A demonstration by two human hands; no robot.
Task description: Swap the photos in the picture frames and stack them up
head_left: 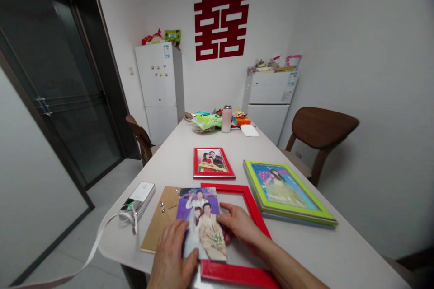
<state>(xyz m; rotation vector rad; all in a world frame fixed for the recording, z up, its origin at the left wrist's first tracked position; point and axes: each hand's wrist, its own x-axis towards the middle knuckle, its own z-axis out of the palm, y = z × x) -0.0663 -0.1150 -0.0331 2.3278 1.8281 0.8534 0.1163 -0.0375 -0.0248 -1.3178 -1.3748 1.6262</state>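
**Both hands on a wedding photo over the red frame**

From my seat at the remote feed, I see the left hand [172, 253] lying flat, fingers spread loosely, on the lower left edge of a wedding photo [202, 223]. The right hand [239, 226] comes in from the right side, fingers curled against the photo's right edge, thumb underneath or behind; I cannot tell exactly how tight the pinch is. The photo sits slightly tilted, over the left part of a large red frame [252, 210], which lies flat at the near edge of the white desk [305, 253]. The frame's inner opening shows bare beside the photo.

Just left of the photo, and partly under it, lies a brown backing board [158, 221] with small metal clips. Farther left, near the desk's edge, rests a white device [140, 194] with a pale strap [101, 239] hanging off the desk.

Beyond the hands, a small red framed photo [212, 162] lies flat mid-desk. To its right, a green framed picture [286, 189] rests on top of another frame. At the far end stand a pink bottle [226, 118] and some bags of snacks [206, 122].
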